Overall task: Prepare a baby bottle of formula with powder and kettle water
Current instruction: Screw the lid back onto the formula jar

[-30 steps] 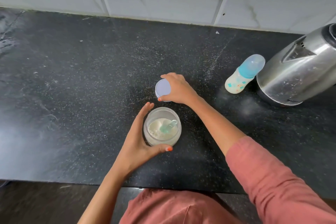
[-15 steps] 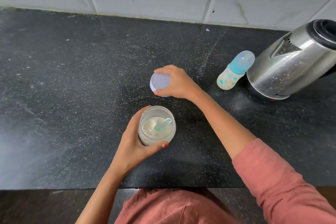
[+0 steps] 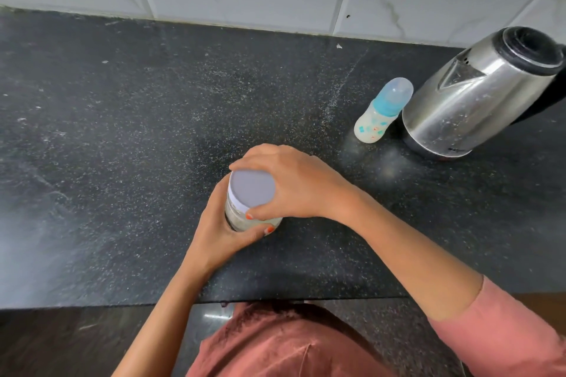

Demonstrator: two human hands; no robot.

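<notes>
One dark counter (image 3: 122, 162) lies under both hands. Up and right of the right hand (image 3: 300, 187) stands the kettle (image 3: 468, 104) — the capped bottle (image 3: 379, 116) just beside it. Left hand (image 3: 220, 236) grips the jar (image 3: 235, 215); right hand clasps the lid (image 3: 252, 190) atop it.

A salmon-pink garment (image 3: 275, 343) of soft, faintly creased cloth is worn, seen at 6 o'clock of the view. A sleeve (image 3: 505, 333) of the same pink cloth is seen at 4 o'clock, ended in a plain hem partway along the right forearm. The left forearm is shown bare towards 7 o'clock. Orange-red polish is worn on the thumbnails of the left hand (image 3: 214, 232) and the right hand (image 3: 294, 190).
</notes>
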